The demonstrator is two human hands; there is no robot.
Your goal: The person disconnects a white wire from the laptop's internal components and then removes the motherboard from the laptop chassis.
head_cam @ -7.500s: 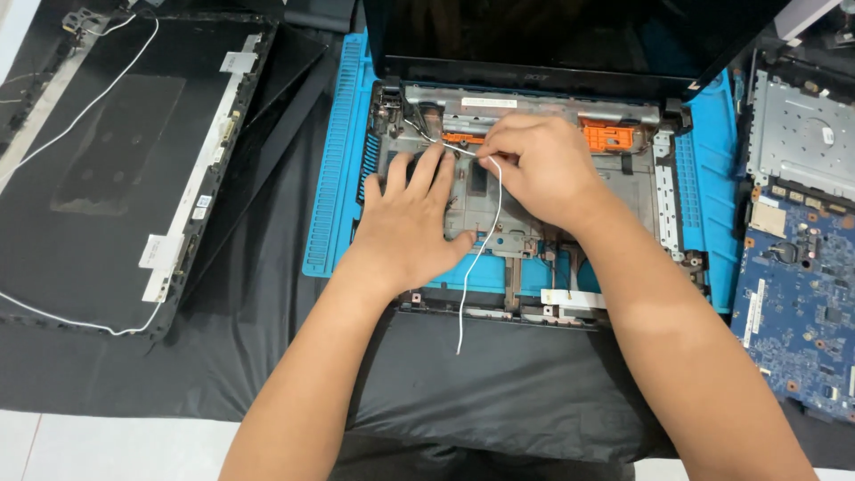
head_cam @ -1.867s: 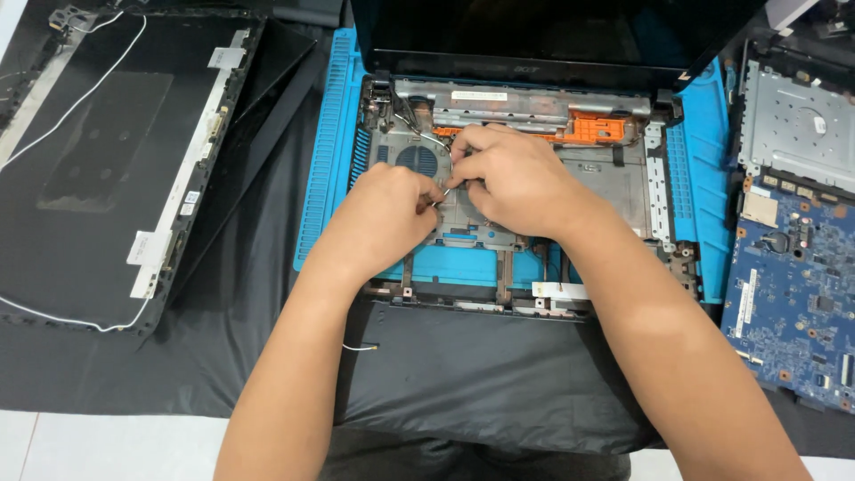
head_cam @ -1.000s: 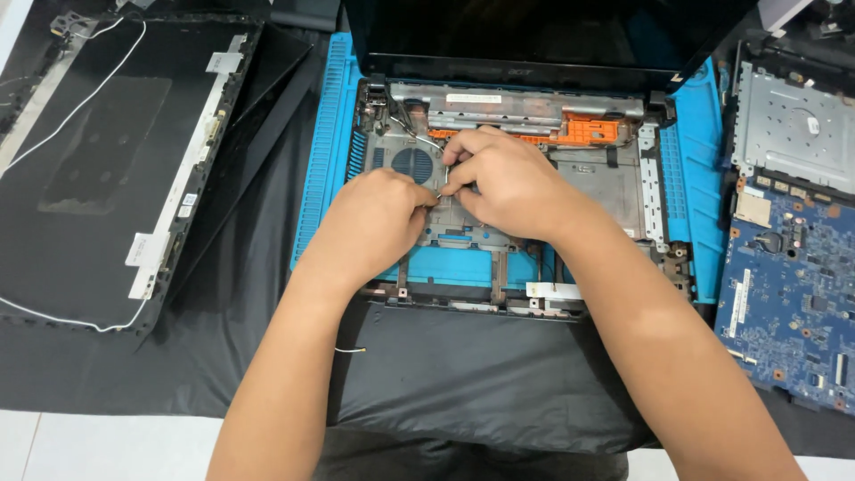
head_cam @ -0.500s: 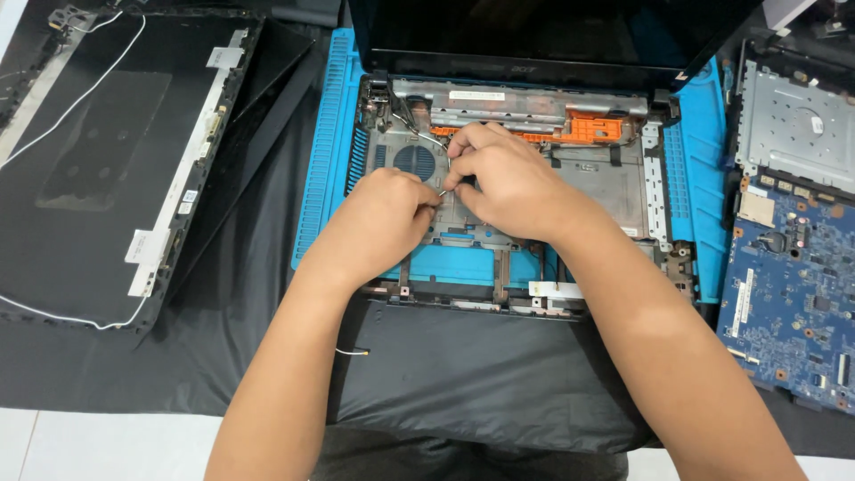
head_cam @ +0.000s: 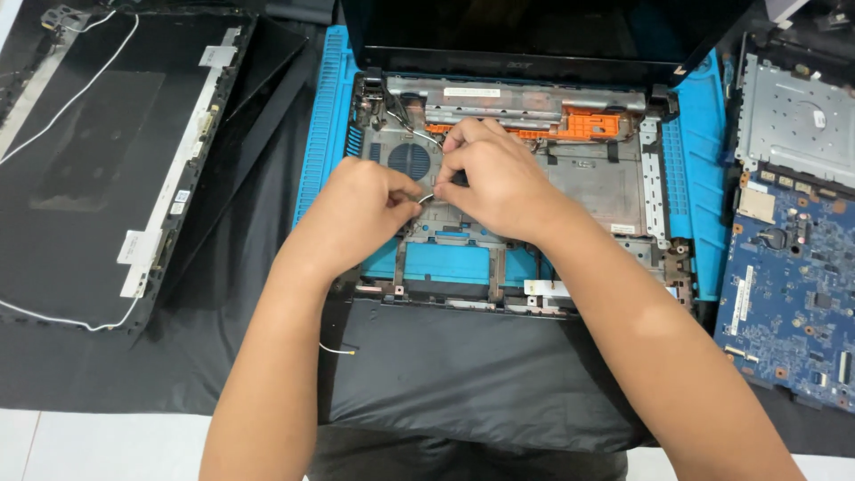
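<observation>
Stripped laptop base point(head_cam: 614, 191) on blue mat point(head_cam: 325, 125), mid-teardown: circuit board point(head_cam: 788, 285) already out at right, lid panel point(head_cam: 98, 169) at left; left hand point(head_cam: 361, 214) and right hand point(head_cam: 499, 183) both pinch thin white cable point(head_cam: 426, 198) at centre, not yet freed.

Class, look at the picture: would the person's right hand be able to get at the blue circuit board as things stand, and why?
Probably yes. The blue circuit board lies uncovered on the right, beside the laptop base, with nothing on top of it. The right hand is pinching a thin wire with the left hand, so it must let go first.
</observation>
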